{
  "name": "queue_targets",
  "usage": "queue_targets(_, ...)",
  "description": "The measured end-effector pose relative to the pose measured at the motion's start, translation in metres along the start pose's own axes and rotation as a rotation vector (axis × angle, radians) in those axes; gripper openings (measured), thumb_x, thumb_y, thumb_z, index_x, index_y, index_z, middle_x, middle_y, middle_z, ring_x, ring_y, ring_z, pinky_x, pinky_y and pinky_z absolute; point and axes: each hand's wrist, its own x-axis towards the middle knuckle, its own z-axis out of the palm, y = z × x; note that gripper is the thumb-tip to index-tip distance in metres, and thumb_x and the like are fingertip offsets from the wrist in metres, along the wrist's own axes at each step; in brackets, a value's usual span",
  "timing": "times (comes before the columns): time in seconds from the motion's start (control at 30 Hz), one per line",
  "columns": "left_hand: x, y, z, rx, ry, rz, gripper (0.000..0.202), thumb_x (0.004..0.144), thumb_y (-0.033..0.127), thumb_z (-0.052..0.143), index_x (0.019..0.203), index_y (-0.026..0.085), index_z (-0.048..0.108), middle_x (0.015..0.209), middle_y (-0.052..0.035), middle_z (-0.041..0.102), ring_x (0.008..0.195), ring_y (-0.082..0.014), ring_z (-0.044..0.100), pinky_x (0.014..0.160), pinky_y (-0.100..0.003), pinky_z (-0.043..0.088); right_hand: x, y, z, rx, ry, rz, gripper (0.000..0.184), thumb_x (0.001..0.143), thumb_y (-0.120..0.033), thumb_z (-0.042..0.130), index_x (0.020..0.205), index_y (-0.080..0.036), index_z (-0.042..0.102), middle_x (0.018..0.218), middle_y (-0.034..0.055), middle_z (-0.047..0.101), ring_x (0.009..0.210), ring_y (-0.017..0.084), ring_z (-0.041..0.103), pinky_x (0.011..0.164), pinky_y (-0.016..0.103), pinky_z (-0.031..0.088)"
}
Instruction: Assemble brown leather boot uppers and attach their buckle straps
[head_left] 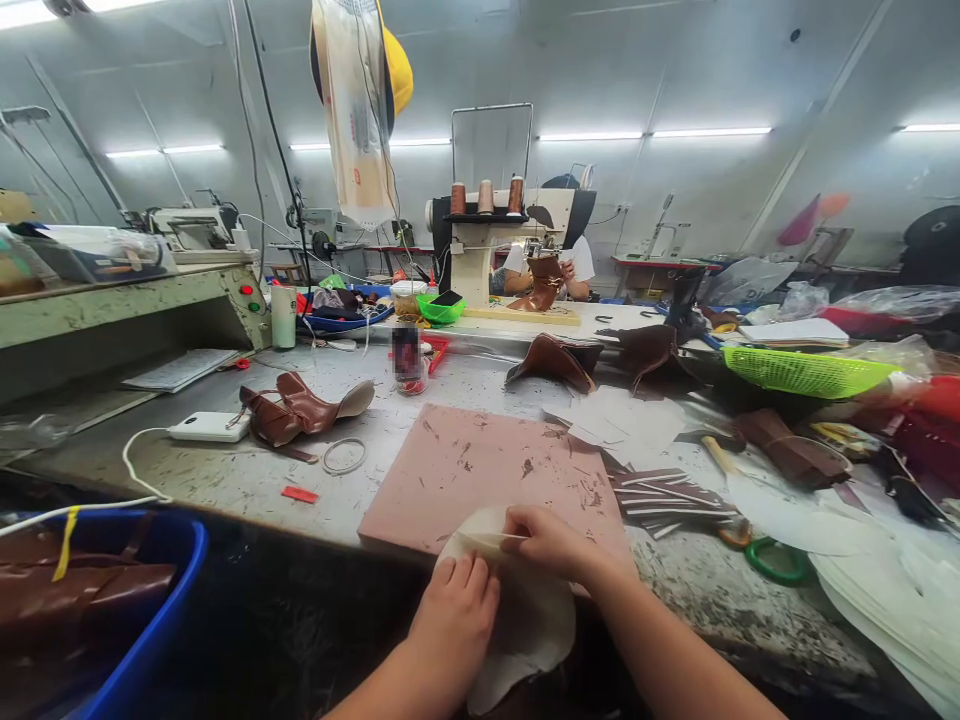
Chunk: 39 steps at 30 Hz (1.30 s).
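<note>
My left hand [463, 602] is closed on the left side of a pale, thin, curved sheet piece [534, 612], perhaps leather or lining. With its fingers pinched together, my right hand [541, 540] grips the upper edge of that same piece. Its lower part hangs down past the bench's front edge, and something dark brown shows faintly beneath it. Behind my hands lies a pink, scuffed work board [480, 465], and the piece's top overlaps the board's near edge. Both thumbs are partly hidden.
Left on the bench are a brown leather upper [304, 410], a white power bank [210, 427] and a blue tub [176, 600]. Right lie brown strips [667, 495], green-handled scissors [776, 560] and white sheets [900, 590]. A co-worker sits behind a sewing machine [480, 255].
</note>
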Motion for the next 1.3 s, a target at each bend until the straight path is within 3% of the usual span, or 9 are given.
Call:
queue_targets(0.17,0.0,-0.003,-0.001,-0.008,-0.013,0.006,0.029,0.086,0.016,0.046,0.11,0.012,0.06,0.1,-0.0124,0.066,0.093,-0.0245,0.058,0.085,-0.04,0.04,-0.012,0.006,-0.005,0.314,-0.043,-0.036,0.005,0.065,-0.021,0.058,0.067,-0.018,0.054,0.066,-0.0029,0.055,0.064,0.014,0.05,0.058,0.022,0.039)
queue_targets(0.33,0.007,-0.007,-0.012,-0.098,-0.179,-0.023,0.044,0.084,0.029,0.053,0.124,0.013,0.051,0.125,-0.0143,0.055,0.1,-0.0249,0.056,0.084,-0.039,0.043,-0.014,0.025,-0.021,0.68,0.205,-0.051,0.034,0.067,-0.042,0.045,0.092,-0.02,0.049,0.078,0.0045,0.059,0.071,0.02,0.057,0.061,0.029,0.046)
queue_targets(0.4,0.015,-0.007,-0.022,-0.17,-0.283,-0.042,0.043,0.084,0.025,0.052,0.126,0.013,0.049,0.13,-0.0148,0.051,0.1,-0.026,0.055,0.084,-0.041,0.043,-0.013,0.029,-0.025,0.773,0.285,-0.063,0.044,0.062,-0.044,0.045,0.1,-0.021,0.043,0.08,0.004,0.059,0.074,0.021,0.057,0.061,0.029,0.045)
queue_targets(0.5,0.033,-0.007,-0.037,-0.375,-0.417,-0.146,0.037,0.081,0.015,0.05,0.118,0.012,0.055,0.126,-0.0169,0.053,0.105,-0.0296,0.053,0.088,-0.047,0.039,-0.009,0.026,-0.017,0.839,0.238,-0.062,0.059,0.054,-0.039,0.057,0.108,-0.024,0.038,0.078,-0.0004,0.059,0.069,0.019,0.058,0.057,0.027,0.044)
queue_targets(0.7,0.051,-0.031,-0.04,-0.688,-0.418,-0.344,0.022,0.074,0.025,0.056,0.092,0.012,0.06,0.099,-0.0145,0.064,0.098,-0.029,0.056,0.085,-0.042,0.041,0.005,0.023,0.014,0.791,0.058,0.067,0.043,0.053,-0.024,0.058,0.093,-0.02,0.042,0.063,-0.0062,0.056,0.044,0.01,0.048,0.044,0.019,0.034)
queue_targets(0.87,0.05,-0.061,-0.017,-1.014,-0.381,-0.634,0.028,0.088,0.039,0.029,0.096,0.016,0.044,0.075,-0.0038,0.063,0.067,-0.0156,0.061,0.057,-0.025,0.045,0.002,0.025,0.009,0.719,0.034,0.102,0.034,0.061,-0.021,0.053,0.093,-0.022,0.04,0.066,-0.0082,0.051,0.043,0.007,0.045,0.041,0.018,0.03)
queue_targets(0.93,0.052,-0.063,-0.01,-1.089,-0.367,-0.701,0.02,0.085,0.034,0.037,0.096,0.018,0.042,0.064,0.0028,0.057,0.058,-0.0129,0.057,0.052,-0.022,0.042,-0.002,0.022,0.004,0.689,0.028,0.102,0.033,0.061,-0.019,0.052,0.092,-0.022,0.041,0.066,-0.0083,0.05,0.044,0.007,0.045,0.041,0.017,0.03)
queue_targets(1.07,0.055,-0.06,-0.005,-1.159,-0.339,-0.766,0.008,0.072,0.018,0.049,0.08,0.019,0.047,0.063,0.0063,0.051,0.052,-0.0092,0.052,0.054,-0.02,0.041,-0.008,0.02,0.0,0.638,0.036,0.081,0.037,0.053,-0.013,0.049,0.088,-0.022,0.045,0.07,-0.0068,0.052,0.051,0.009,0.048,0.044,0.017,0.033)
queue_targets(1.3,0.05,-0.058,-0.005,-1.15,-0.297,-0.757,0.015,0.066,0.023,0.056,0.077,0.016,0.063,0.066,0.0019,0.058,0.067,-0.0149,0.055,0.065,-0.025,0.042,-0.012,0.042,0.004,0.464,0.192,0.135,0.027,0.061,-0.014,0.053,0.086,-0.016,0.061,0.067,-0.0015,0.057,0.057,0.012,0.052,0.054,0.023,0.039)
